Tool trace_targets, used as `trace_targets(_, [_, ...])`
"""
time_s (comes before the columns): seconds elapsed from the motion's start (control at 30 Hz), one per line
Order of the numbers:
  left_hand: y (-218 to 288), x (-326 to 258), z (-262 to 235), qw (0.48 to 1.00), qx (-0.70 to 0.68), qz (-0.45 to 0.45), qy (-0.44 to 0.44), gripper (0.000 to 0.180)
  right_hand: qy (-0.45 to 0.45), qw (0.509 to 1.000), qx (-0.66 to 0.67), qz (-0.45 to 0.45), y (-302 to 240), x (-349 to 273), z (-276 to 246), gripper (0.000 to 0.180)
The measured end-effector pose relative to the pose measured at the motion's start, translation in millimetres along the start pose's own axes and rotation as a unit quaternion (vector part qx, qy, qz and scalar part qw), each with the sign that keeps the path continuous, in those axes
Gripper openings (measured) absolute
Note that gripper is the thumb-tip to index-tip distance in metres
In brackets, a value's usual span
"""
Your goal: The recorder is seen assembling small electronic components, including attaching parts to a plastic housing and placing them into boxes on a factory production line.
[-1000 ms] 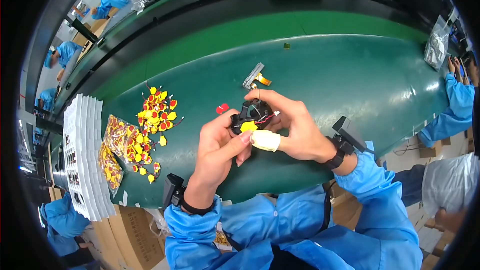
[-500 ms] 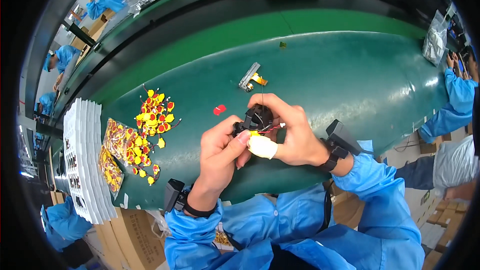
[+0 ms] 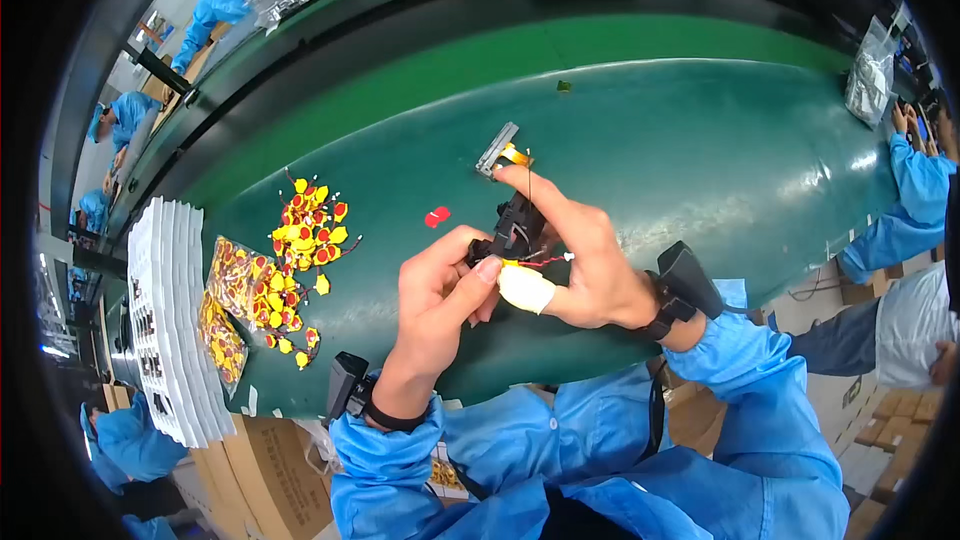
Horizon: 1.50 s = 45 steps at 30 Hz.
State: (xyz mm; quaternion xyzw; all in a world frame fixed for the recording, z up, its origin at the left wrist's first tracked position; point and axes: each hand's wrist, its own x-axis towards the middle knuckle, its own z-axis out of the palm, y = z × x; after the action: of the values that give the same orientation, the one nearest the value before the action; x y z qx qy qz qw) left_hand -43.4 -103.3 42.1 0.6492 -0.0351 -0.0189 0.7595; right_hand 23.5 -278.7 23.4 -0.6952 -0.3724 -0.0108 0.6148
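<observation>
OK, both hands are up over the green worktop (image 3: 700,160), mid-front, w/ the black part (image 3: 517,225) btwn them. My L hand (image 3: 432,290) is closed on it: thumb & fingers pinch its lower-L edge. My R hand (image 3: 595,270) is half curled round the other side, thumb in a cream cover (image 3: 525,290) at the lower edge, index stretched out past the top; its other fingers are mostly hidden, so can't tell how firmly they grip. A bit of yellow shows by the thumbs, & a thin red wire (image 3: 545,262) runs R from there to a small white connector (image 3: 570,257).

Just beyond my R index tip lies a grey module (image 3: 496,148) w/ an orange ribbon (image 3: 517,154); can't tell if the fingertip touches it. A red piece (image 3: 437,216) sits alone, L of the black part. Farther L: a loose pile of yellow-&-red pieces (image 3: 310,230), then a clear bag (image 3: 222,340) of the same next to it, & white trays (image 3: 170,320) stacked at the table's L end. Small dark-green square (image 3: 564,86) near the far edge. Co-workers in blue are at the sides.
</observation>
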Motion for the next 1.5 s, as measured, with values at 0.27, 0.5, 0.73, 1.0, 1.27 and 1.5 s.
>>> trace_targets(0.27, [-8.7, -0.7, -4.9, 0.996, -0.069, 0.038, -0.033, 0.014, 0.008, 0.999, -0.019, -0.033, 4.8, -1.9, 3.1, 0.080])
trace_targets(0.5, [-4.1, 2.7, -10.9, 0.987, -0.149, -0.043, -0.049, 0.075, 0.066, 0.989, 0.013, -0.131, 7.8, -2.6, -6.2, 0.063])
trace_targets(0.73, [-1.2, 3.1, -7.3, 0.972, -0.207, -0.053, -0.098, 0.090, -0.015, 0.989, -0.035, -0.144, -2.4, 11.2, -16.7, 0.029])
trace_targets(1.0, [-1.6, 11.0, -10.8, 0.993, -0.050, 0.044, -0.097, 0.096, -0.077, 0.986, 0.023, -0.144, 3.4, 17.4, -24.7, 0.026])
trace_targets(1.27, [31.8, 36.3, -58.6, 0.990, 0.058, 0.091, 0.095, 0.079, 0.172, 0.979, 0.033, 0.103, 30.0, 25.3, -40.6, 0.019])
trace_targets(1.5, [9.5, 46.6, -60.7, 0.990, 0.028, 0.065, 0.120, 0.067, 0.056, 0.947, -0.291, 0.121, 52.1, 51.1, -33.1, 0.039])
